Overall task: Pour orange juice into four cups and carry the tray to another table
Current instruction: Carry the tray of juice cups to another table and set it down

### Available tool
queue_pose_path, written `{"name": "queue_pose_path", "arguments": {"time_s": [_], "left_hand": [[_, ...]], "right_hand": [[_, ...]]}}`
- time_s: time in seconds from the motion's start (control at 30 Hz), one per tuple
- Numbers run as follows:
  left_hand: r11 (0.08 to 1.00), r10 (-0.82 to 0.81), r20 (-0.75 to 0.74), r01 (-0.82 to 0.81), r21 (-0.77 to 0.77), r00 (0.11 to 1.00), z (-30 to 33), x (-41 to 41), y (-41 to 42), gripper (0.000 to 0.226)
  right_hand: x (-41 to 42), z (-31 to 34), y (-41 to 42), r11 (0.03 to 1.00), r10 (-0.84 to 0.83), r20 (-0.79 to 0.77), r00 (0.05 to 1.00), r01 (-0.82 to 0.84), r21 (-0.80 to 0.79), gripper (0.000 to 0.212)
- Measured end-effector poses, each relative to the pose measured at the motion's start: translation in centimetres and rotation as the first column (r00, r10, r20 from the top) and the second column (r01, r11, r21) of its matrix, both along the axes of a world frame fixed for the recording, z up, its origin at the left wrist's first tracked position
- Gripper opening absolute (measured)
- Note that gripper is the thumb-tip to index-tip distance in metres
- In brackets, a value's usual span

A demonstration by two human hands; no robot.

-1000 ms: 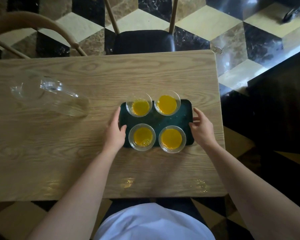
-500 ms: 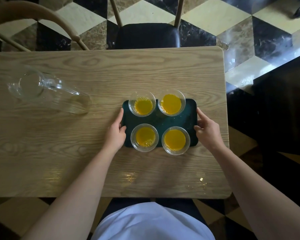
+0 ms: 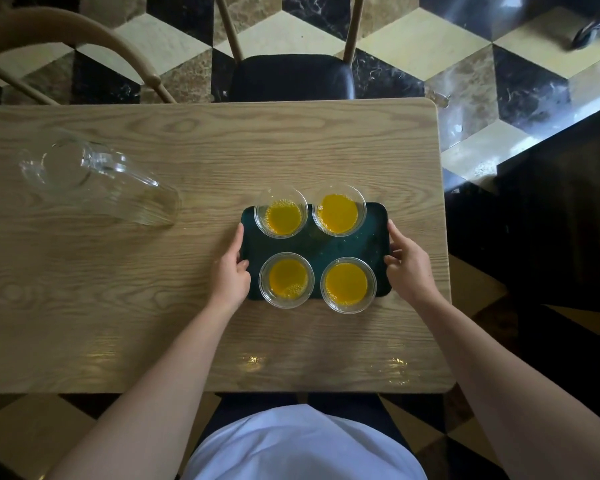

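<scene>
floor [image 3: 430, 36]: cube-pattern marble tiles | table [image 3: 118, 306]: light oak | chair [image 3: 291, 76]: dark seat, opposite side

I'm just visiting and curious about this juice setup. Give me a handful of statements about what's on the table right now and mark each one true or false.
1. All four cups on the dark green tray hold orange juice. True.
2. The glass pitcher is full of juice. False: it looks empty and clear.
3. The left hand and right hand are at opposite short edges of the tray. True.
4. The pitcher sits on the tray among the cups. False: it is apart, on the wooden table, to the person's left.
5. The tray is at the table's left end. False: it is near the right end.
</scene>
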State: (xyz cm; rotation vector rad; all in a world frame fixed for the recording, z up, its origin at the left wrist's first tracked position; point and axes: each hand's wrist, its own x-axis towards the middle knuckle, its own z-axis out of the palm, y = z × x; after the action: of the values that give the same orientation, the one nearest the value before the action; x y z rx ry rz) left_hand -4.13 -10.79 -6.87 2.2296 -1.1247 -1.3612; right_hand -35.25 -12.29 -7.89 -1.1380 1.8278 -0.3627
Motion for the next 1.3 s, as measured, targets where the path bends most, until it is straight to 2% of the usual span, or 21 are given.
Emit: {"name": "queue_pose_path", "arguments": {"time_s": [0.13,0.27,0.37,0.47,0.6,0.7,1.0,1.3], "left_hand": [[0.999,0.049,-0.062,-0.049,-0.006,0.997,0.9,-0.5,0.9,0.094],[0.995,0.088,-0.115,-0.094,-0.042,0.989,2.3,-0.9,1.7,0.084],[0.992,0.088,-0.170,-0.102,-0.072,0.981,3.9,-0.6,1.9,0.079],[0.986,0.068,-0.153,-0.090,-0.139,0.986,5.9,0.1,1.8,0.075],[0.974,0.043,-0.164,-0.078,-0.214,0.986,9.8,1.3,1.3,0.070],[0.962,0.027,-0.131,-0.061,-0.265,0.991,13.3,1.7,0.7,0.068],[0.924,-0.003,-0.166,-0.061,-0.377,0.986,22.7,3.7,-0.8,0.067],[0.895,0.041,-0.318,-0.176,-0.409,0.947,30.2,5.8,-1.9,0.062]], "right_hand": [[-0.5,0.9,0.7,1.000,-0.004,0.002,1.000,0.004,-0.004,0.082],[-0.9,2.6,0.7,0.999,0.036,-0.019,0.999,-0.037,-0.016,0.080],[-1.2,4.6,0.3,0.997,0.068,0.025,0.997,-0.068,-0.037,0.080],[-1.4,6.9,-0.3,0.992,0.094,0.043,0.995,-0.090,-0.083,0.079],[-1.2,10.9,-1.7,0.987,0.105,0.136,0.985,-0.087,-0.137,0.076],[-1.1,13.9,-2.6,0.978,0.133,0.150,0.980,-0.105,-0.180,0.074],[-0.3,23.3,-5.1,0.960,0.128,0.267,0.955,-0.052,-0.273,0.070],[0.9,33.9,-5.0,0.956,0.149,0.384,0.911,-0.033,-0.292,0.062]]}}
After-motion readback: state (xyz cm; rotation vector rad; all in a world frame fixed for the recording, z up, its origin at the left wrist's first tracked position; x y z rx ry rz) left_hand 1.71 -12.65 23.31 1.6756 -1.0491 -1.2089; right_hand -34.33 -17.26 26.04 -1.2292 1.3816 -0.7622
